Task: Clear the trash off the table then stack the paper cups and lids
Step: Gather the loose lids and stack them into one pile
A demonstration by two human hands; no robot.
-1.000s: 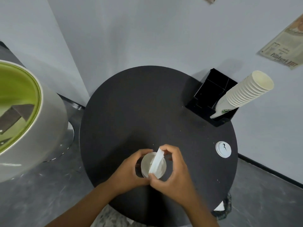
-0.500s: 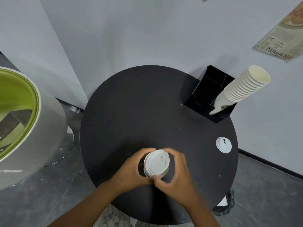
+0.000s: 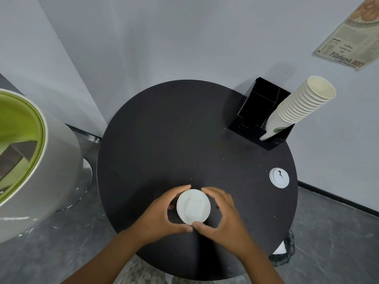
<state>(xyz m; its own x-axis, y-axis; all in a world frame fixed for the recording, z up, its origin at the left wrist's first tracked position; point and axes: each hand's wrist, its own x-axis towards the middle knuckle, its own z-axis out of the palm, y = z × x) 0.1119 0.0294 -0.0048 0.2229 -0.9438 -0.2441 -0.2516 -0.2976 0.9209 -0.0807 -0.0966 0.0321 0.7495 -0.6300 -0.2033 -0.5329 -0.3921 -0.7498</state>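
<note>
Grey walls meet in a corner behind a round black bench [image 3: 164, 140]; grey floor below.

Lid stack [image 3: 193, 206]: white, sits near the bench's front edge, top lid flat and facing up. Both hands are around it. Left hand [image 3: 162, 214] curls round the left side, fingertips at the far rim, thumb at the near rim. Right hand [image 3: 221, 214] mirrors it on the right side, fingers curled over the far rim, thumb at the near rim. The two thumbs touch each other at the front of the stack. Can't tell whether the stack rests on the bench or is lifted slightly.

Single lid [image 3: 279, 177]: white, lying flat near the right edge of the bench, well apart from the hands.

Black holder [image 3: 246, 128]: divided box at the back right of the bench. Cup stack [image 3: 297, 107] stands in its right compartment, leaning right, open mouth up, green logo on the bottom cup.

Off the bench: white round chair [image 3: 51, 171] with green inside on the left, black bag [image 3: 285, 255] on the floor at lower right, newspaper clipping [image 3: 348, 37] on the right wall.
</note>
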